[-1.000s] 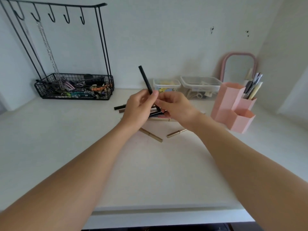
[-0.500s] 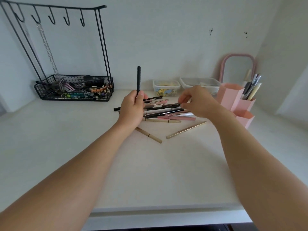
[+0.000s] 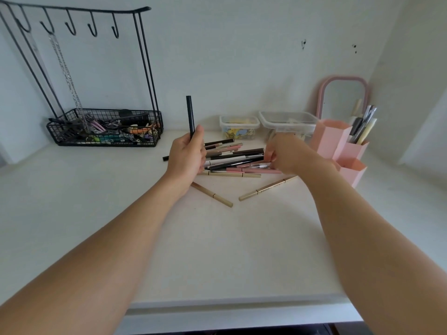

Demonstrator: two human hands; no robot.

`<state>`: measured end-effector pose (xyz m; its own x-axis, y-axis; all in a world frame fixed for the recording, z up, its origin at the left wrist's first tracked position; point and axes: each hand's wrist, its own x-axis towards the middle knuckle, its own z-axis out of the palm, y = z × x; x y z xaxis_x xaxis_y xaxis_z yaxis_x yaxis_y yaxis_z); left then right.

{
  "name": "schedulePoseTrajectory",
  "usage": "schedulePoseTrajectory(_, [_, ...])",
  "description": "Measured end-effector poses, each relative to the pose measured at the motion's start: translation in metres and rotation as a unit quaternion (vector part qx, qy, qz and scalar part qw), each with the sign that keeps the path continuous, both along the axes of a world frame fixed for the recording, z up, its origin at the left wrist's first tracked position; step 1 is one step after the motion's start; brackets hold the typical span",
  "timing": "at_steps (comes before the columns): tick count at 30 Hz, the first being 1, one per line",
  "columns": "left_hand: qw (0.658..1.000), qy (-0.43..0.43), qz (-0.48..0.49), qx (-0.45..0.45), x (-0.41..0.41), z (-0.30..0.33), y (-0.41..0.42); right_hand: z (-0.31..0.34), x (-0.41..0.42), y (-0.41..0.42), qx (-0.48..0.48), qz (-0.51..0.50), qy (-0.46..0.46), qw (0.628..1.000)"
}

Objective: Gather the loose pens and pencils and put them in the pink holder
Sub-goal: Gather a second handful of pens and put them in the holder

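Note:
My left hand [image 3: 186,158] holds a black pen [image 3: 190,114] upright above the left end of a pile of loose pens and pencils [image 3: 237,157] on the white desk. My right hand [image 3: 287,153] is at the pile's right end. Its curled fingertips touch the pink and black pens there, but whether they grip one is hidden. Two tan pencils [image 3: 212,195] [image 3: 266,189] lie apart, nearer me. The pink holder [image 3: 329,139] stands just right of my right hand, and several pens stick up from its rear compartment.
A black wire rack with a full basket [image 3: 104,131] stands at the back left. Two clear lidded boxes [image 3: 239,126] [image 3: 287,123] sit behind the pile. A pink-framed mirror [image 3: 343,95] leans on the wall. The desk's front edge [image 3: 242,303] is near me.
My hands parted; the left kept the black pen and turned it upright. My right hand swung right toward the holder, then dropped onto the pile's right end.

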<state>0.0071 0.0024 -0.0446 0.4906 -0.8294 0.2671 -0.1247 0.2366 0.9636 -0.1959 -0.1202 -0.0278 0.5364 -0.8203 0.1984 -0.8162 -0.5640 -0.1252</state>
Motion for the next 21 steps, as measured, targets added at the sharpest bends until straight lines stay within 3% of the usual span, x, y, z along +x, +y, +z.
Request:
schedulePoseTrajectory(5, [0.999,-0.047,-0.001,-0.012,0.001,-0.005,-0.003,0.000,0.001,0.005,-0.001,-0.002,0.020,1.000])
schedulePoseTrajectory(21, [0.998,-0.006,-0.061,0.017,-0.005,-0.003,-0.002,0.017,-0.006,0.019,0.072,0.073,-0.069,0.992])
